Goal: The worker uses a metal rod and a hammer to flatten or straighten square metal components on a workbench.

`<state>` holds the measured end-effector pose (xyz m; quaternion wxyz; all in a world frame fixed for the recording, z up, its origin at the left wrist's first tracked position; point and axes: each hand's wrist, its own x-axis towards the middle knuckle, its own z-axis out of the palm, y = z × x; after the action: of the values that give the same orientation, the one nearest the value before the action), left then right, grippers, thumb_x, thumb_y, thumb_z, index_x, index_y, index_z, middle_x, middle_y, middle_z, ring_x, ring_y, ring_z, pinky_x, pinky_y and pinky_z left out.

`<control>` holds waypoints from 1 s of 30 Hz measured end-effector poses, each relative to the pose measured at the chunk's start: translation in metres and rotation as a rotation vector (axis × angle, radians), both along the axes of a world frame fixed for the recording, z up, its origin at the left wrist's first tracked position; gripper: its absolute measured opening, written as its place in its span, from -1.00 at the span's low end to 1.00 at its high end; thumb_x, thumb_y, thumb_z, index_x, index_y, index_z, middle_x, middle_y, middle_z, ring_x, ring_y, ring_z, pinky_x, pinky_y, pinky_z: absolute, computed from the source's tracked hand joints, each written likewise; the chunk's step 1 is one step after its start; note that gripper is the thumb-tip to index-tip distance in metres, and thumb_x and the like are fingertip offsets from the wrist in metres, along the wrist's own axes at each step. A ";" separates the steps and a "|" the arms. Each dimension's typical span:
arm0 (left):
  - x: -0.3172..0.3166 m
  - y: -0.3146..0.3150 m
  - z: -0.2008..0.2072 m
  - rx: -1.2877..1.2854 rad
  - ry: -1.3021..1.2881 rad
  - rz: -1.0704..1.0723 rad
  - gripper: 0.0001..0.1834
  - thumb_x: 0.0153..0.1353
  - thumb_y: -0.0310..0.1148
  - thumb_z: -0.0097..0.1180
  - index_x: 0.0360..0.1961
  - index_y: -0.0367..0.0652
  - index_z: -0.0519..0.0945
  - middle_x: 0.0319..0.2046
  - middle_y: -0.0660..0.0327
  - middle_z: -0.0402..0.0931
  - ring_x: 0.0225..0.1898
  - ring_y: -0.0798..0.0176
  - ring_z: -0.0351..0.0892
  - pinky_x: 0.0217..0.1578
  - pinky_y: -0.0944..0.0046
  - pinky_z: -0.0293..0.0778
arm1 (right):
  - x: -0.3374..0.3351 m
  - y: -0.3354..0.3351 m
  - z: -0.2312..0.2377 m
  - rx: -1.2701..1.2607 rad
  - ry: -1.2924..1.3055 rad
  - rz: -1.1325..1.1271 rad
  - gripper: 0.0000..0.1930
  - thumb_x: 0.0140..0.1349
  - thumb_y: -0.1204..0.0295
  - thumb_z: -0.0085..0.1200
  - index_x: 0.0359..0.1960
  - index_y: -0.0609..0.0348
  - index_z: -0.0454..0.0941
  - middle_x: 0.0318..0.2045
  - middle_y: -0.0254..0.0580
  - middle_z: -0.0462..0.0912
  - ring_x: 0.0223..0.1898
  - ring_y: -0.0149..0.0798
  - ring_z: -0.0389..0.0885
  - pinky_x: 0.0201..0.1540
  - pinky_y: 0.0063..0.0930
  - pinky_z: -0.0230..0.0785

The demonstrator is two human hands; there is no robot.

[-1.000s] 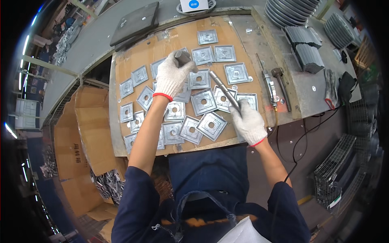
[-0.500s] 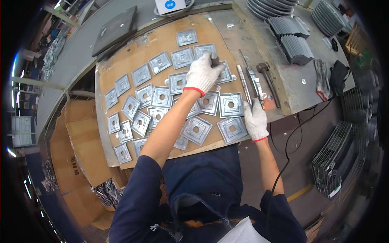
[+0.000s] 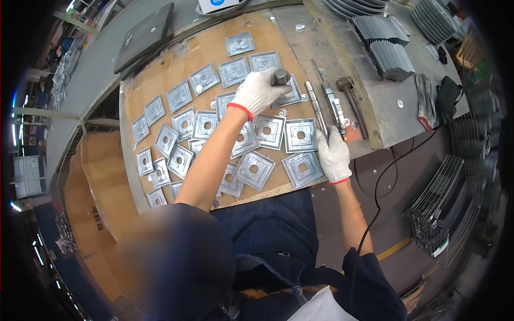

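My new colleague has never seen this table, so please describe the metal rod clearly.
Find the cardboard-covered table, then its right side, where three long tools point away from the right hand. The rod is the leftmost, its near end at the fingers. It lacks the wide head of the hammer and the thin tip of the middle tool.

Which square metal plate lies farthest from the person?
The plate closest to the far edge of the cardboard; every other plate sits lower in the picture.

On cardboard [image 3: 184, 56]: plates [image 3: 289, 128] | at its right edge: rod [image 3: 317, 109] | right of it, going outward: tool [image 3: 335, 107], hammer [image 3: 354, 104], stacks [image 3: 392, 59], gloves [image 3: 426, 101] | left of it: carton [image 3: 110, 174] | behind-left of it: slab [image 3: 144, 38]
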<state>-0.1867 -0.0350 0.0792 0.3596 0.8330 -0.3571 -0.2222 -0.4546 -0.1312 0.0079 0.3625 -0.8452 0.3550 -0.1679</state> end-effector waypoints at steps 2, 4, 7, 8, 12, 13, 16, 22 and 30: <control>0.001 -0.001 0.010 0.045 -0.104 -0.109 -0.55 0.30 -0.10 0.45 0.10 -0.10 0.74 -0.15 0.00 0.83 -0.13 -0.01 0.84 -0.04 0.10 0.67 | 0.000 -0.001 0.001 0.004 0.026 0.006 -0.46 0.54 -0.04 0.11 0.17 0.24 0.60 -0.22 0.40 0.75 -0.10 0.42 0.73 -0.06 0.19 0.55; 0.000 -0.003 0.016 0.102 -0.109 -0.118 -0.55 0.30 -0.09 0.45 0.10 -0.12 0.74 -0.14 -0.01 0.82 -0.12 -0.04 0.83 -0.03 0.11 0.67 | 0.000 -0.004 0.002 0.003 0.045 0.012 -0.45 0.54 -0.04 0.12 0.17 0.26 0.60 -0.18 0.42 0.75 -0.05 0.41 0.73 -0.02 0.18 0.55; 0.000 -0.001 0.010 0.054 0.032 -0.113 -0.54 0.31 -0.08 0.41 0.10 -0.13 0.72 -0.19 -0.08 0.81 -0.12 -0.17 0.81 -0.07 0.05 0.68 | 0.003 -0.011 0.008 0.144 0.006 0.079 -0.44 0.54 -0.03 0.12 0.16 0.31 0.60 -0.12 0.39 0.75 -0.01 0.35 0.74 0.03 0.09 0.54; 0.000 -0.001 0.006 0.051 0.028 -0.105 -0.54 0.31 -0.08 0.41 0.10 -0.13 0.72 -0.19 -0.08 0.81 -0.12 -0.17 0.81 -0.07 0.05 0.68 | 0.004 -0.014 0.015 0.179 0.014 0.094 -0.45 0.55 -0.01 0.12 0.16 0.32 0.59 -0.11 0.36 0.75 -0.01 0.30 0.75 0.05 0.05 0.54; 0.003 0.000 -0.006 0.027 -0.181 -0.123 -0.57 0.32 -0.09 0.39 0.06 -0.14 0.71 -0.24 -0.12 0.78 -0.15 -0.25 0.79 -0.10 -0.03 0.66 | 0.023 -0.016 0.065 0.202 -0.032 0.084 -0.51 0.56 0.06 0.16 0.14 0.34 0.61 -0.18 0.19 0.75 -0.10 0.11 0.74 0.01 -0.11 0.53; 0.002 -0.006 -0.006 0.013 -0.167 -0.140 -0.57 0.32 -0.08 0.40 0.06 -0.14 0.71 -0.24 -0.12 0.78 -0.16 -0.25 0.79 -0.10 -0.04 0.66 | 0.029 -0.015 0.087 0.276 -0.239 0.083 -0.59 0.56 0.14 0.20 0.09 0.31 0.62 -0.26 0.08 0.70 -0.18 -0.08 0.69 -0.03 -0.24 0.53; 0.005 -0.006 -0.011 0.004 -0.176 -0.149 -0.56 0.32 -0.07 0.40 0.06 -0.14 0.71 -0.24 -0.12 0.78 -0.16 -0.26 0.78 -0.11 -0.05 0.66 | 0.054 -0.006 0.148 0.127 -0.319 0.040 -0.69 0.56 0.20 0.23 -0.04 0.24 0.60 -0.43 -0.12 0.62 -0.36 -0.25 0.64 -0.19 -0.30 0.54; 0.003 -0.003 -0.008 0.027 -0.167 -0.150 -0.57 0.33 -0.08 0.39 0.05 -0.14 0.70 -0.23 -0.11 0.78 -0.15 -0.25 0.78 -0.10 -0.04 0.66 | 0.083 0.009 0.146 -0.221 -0.053 0.088 -0.62 0.59 0.07 0.11 0.07 0.16 0.55 -0.46 0.14 0.71 -0.40 0.17 0.79 -0.29 0.03 0.62; -0.006 0.000 -0.004 0.070 -0.063 -0.060 -0.46 0.33 0.09 0.32 0.07 -0.16 0.70 -0.05 -0.16 0.77 -0.02 -0.26 0.78 0.00 -0.10 0.69 | 0.071 0.000 0.153 -0.199 0.266 0.320 -0.55 0.55 -0.02 0.08 -0.05 0.18 0.55 -0.40 0.25 0.75 -0.29 0.35 0.77 -0.17 0.17 0.58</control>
<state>-0.1928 -0.0348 0.0752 0.3118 0.8405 -0.3850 -0.2192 -0.3838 -0.1314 0.1607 0.2495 -0.9370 0.2429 -0.0294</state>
